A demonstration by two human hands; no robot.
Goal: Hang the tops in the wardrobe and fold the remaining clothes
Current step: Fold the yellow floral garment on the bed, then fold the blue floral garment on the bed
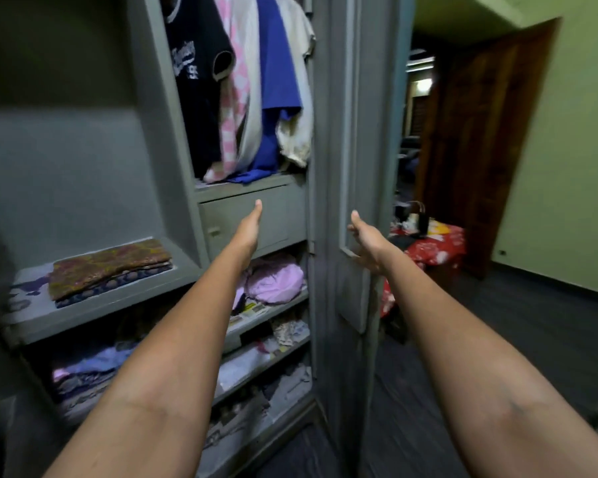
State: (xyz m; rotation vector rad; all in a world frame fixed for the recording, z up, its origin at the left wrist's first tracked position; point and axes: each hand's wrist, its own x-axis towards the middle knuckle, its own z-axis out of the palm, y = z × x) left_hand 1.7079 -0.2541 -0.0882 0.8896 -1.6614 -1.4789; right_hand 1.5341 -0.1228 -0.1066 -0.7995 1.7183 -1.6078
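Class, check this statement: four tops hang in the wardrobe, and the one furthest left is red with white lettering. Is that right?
Not quite. The head view shows the leftmost top is dark navy with white lettering, not red. The rest holds: four tops hang in the wardrobe.

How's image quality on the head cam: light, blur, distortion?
Head view: dim, uneven light; the wardrobe interior is shadowed, with brighter green wall at right. Wide-angle bending bows the wardrobe door edge. Soft overall; the lower shelves and forearms smear, while the left hand and right hand stay readable.
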